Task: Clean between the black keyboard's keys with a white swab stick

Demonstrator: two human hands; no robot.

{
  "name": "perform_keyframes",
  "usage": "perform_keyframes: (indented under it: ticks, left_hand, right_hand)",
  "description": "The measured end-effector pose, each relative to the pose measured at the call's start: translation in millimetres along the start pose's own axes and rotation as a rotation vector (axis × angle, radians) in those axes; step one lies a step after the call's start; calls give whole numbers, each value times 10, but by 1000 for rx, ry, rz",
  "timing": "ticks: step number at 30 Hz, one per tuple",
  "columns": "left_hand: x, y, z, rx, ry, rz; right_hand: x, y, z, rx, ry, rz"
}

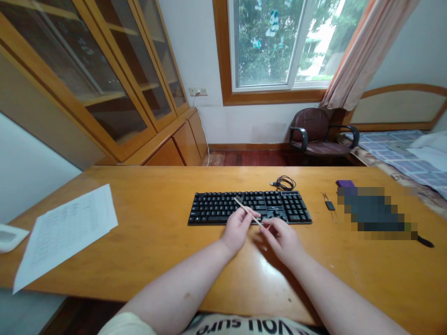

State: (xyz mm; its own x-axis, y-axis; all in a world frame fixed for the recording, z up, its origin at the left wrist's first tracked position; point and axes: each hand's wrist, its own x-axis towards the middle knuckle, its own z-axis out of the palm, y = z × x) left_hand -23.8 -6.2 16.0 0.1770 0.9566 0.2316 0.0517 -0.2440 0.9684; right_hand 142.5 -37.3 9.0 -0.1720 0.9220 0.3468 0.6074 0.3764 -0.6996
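Note:
A black keyboard [223, 207] with white lettering lies on the wooden table [157, 260]. Over its front edge, my left hand [239, 227] is closed around a thin, light-coloured stick-like brush [257, 220], whose dark bristled end rests over the keys at the upper left. My right hand [282, 238] pinches the brush's lower right end, near the front edge of the keyboard. Behind the keyboard sits a coiled black cable [285, 183] with a USB plug.
Printed papers [70, 228] and a white object [12, 237] lie at the left. To the right are a small black item [329, 205], a purple object [345, 184] and a blurred dark object [373, 211]. A chair [310, 130] stands beyond the table.

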Motion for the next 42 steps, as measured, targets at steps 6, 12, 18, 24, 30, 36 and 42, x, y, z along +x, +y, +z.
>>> perform_keyframes:
  ticks: [6, 12, 18, 24, 30, 36, 42]
  left_hand:
    - [237, 241, -306, 461, -9, 3]
    - [667, 293, -404, 1110, -258, 104]
    - [971, 119, -257, 1239, -400, 126]
    - [1011, 38, -214, 1269, -410, 118]
    - [987, 28, -219, 1323, -410, 104]
    - [1035, 69, -284, 1307, -470, 95]
    - [1039, 46, -413, 1330, -506, 132]
  right_hand:
    - [97, 125, -130, -46, 50, 10]
    - [129, 182, -116, -16, 0, 19]
    - [163, 240, -113, -7, -4, 45]
    - [166, 209, -118, -16, -30, 26]
    - [170, 173, -140, -31, -47, 22]
    - [187, 213, -117, -119, -7, -9]
    - [192, 269, -91, -305, 70, -112]
